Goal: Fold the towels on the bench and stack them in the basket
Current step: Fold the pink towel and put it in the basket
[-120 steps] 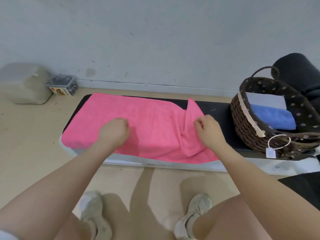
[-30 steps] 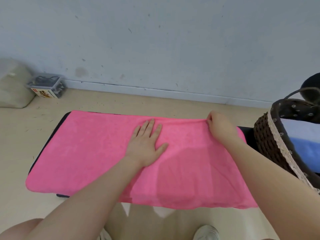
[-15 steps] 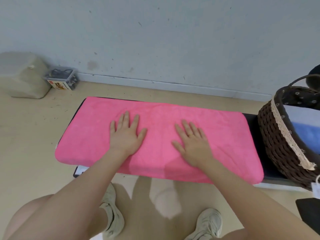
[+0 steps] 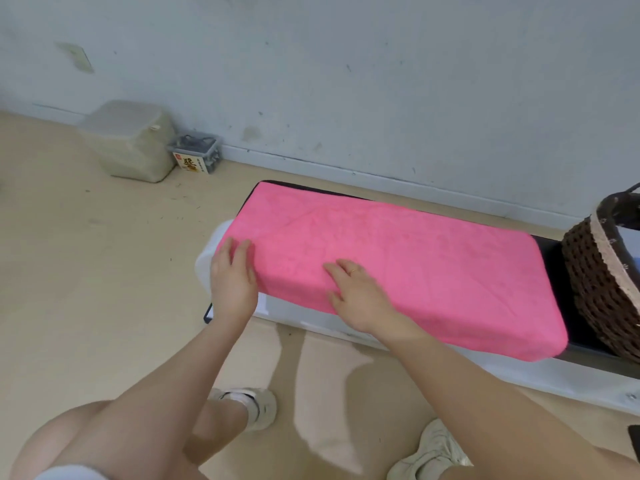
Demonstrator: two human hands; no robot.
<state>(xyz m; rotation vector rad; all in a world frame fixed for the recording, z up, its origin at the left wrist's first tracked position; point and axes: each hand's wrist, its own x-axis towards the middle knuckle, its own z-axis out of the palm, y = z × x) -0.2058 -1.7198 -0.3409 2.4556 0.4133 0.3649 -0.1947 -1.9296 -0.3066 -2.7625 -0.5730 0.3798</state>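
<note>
— Where are your hands?
— My right hand [image 4: 360,292] lies flat, fingers spread, on the pink towel [image 4: 408,258]; my left hand [image 4: 232,278], fingers relaxed, rests at its left end on the bench [image 4: 550,268].
— Next fold?
— I'd pinch both left corners, carry them squarely toward the basket [image 4: 602,271], edges matched

A pink towel [image 4: 398,258] lies spread flat along a low bench [image 4: 346,329], covering most of its dark top. The left hand [image 4: 232,278] rests at the towel's near left corner, fingers on the fabric edge; the right hand [image 4: 356,292] lies flat on the towel's front edge, fingers extended. A dark wicker basket [image 4: 599,289] stands on the bench just right of the towel. On the floor by the wall sit a pale bin [image 4: 133,142] and a small clear box [image 4: 195,154].
</note>
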